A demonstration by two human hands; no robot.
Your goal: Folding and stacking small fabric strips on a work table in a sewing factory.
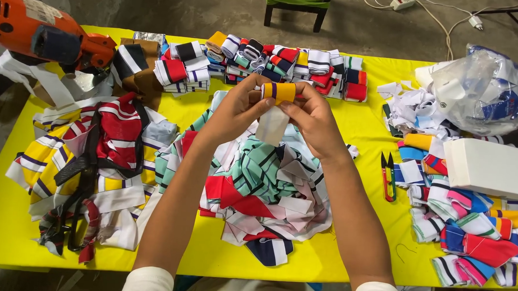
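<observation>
— Starting at the left edge of the yellow bench [15, 211], what does the person have there?

— An orange power tool [42, 32] lies at the far corner, and below it a heap of striped scraps [92, 168] in red, yellow and white, with dark straps over it. Behind, along the far side, runs a row of folded bands [262, 62].

— And in the middle?

— A loose pile [257, 191] of green, red and white pieces. Above it the person holds a rib strip [276, 100], yellow with a dark stripe at the top, its white end hanging down between the wrists.

— How would it handle?

— Probably very light, soft and limp; it droops where nothing supports it. It looks stretchy rather than slippery, nothing that breaks. The folded top edge seems the sound place to pinch, since the loose tail would only flop.

— The hands?

— The left hand [235, 107] pinches the strip's left end, fingers curled shut around it. The right hand [314, 121] grips the right end the same way, thumb on top. Both are closed on the strip, raised off the bench.

— Further right?

— Red-handled snips [388, 179] lie just beside the pile, untouched. Then more striped bands [468, 227], a white box [490, 168] resting on them, and a clear bag [485, 90] of scraps at the far corner.
</observation>
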